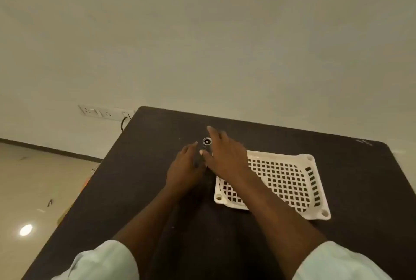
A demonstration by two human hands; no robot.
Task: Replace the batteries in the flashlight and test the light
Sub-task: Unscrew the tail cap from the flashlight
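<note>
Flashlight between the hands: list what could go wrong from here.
1. The flashlight appears to stand on end on the dark table, so a nudge from the left hand or right hand might topple it and set it rolling.
2. Its dark body blends into the table, so loose parts could be overlooked unless placed in the white tray.

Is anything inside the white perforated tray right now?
The visible part of the white perforated plastic tray holds nothing, no batteries. The right hand and forearm cover its near-left corner, so that part cannot be checked.
</note>
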